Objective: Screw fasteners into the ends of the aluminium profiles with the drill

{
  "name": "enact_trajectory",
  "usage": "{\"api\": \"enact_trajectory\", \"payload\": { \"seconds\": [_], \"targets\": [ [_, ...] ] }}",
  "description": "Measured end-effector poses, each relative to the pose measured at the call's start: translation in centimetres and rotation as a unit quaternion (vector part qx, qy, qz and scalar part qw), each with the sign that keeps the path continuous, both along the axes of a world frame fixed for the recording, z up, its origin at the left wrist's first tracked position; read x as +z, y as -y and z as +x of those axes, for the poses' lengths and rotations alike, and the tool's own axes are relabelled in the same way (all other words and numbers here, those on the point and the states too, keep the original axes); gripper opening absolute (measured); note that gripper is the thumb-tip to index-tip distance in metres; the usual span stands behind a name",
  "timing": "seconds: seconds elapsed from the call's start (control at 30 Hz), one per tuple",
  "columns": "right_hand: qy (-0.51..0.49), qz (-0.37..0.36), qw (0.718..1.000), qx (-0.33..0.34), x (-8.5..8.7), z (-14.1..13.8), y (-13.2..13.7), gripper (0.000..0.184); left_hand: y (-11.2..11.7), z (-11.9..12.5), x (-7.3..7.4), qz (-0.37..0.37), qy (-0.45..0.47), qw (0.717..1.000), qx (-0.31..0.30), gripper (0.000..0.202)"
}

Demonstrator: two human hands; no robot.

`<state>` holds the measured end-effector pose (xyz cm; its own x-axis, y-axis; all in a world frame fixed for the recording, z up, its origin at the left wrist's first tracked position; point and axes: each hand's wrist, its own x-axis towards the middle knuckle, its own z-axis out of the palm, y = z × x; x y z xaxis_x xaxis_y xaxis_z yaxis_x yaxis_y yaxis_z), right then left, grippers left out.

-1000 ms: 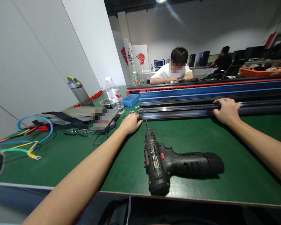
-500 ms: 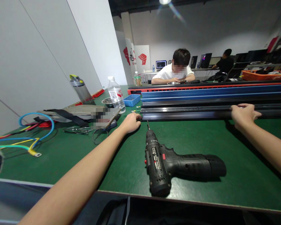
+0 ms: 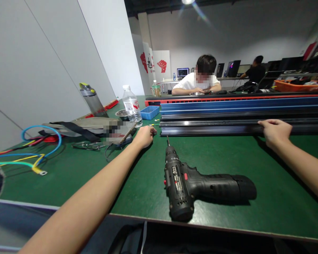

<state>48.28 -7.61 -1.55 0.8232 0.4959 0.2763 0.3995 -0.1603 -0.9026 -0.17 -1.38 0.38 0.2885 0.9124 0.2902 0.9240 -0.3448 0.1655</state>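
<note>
Crosswise on the desk lie the rails, long axes left to right. Before them, the drill points away. The left hand curls beside their left ends, the right hand bunches over them; I cannot tell either's grip.

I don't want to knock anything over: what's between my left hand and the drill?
Just bare green tabletop lies between your left hand and the drill, as the head view shows.
</note>
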Motion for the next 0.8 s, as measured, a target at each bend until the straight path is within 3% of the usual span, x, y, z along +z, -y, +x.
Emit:
{"api": "enact_trajectory", "payload": {
  "seconds": [0.33,0.6,0.8],
  "targets": [
    [0.049,0.011,0.998,-0.032,0.9,-0.7,1.0,0.02,0.5,0.4,0.4,-0.003,0.041,0.999,0.023,0.026],
    [0.089,0.004,0.996,-0.031,0.6,0.3,0.7,0.023,0.7,0.8,0.4,-0.003,0.048,0.998,-0.03,0.033],
    [0.112,-0.012,0.993,-0.024,0.1,0.9,0.4,0.025,0.4,0.7,-0.1,0.008,0.009,0.995,-0.095,0.024]
  ]
}}
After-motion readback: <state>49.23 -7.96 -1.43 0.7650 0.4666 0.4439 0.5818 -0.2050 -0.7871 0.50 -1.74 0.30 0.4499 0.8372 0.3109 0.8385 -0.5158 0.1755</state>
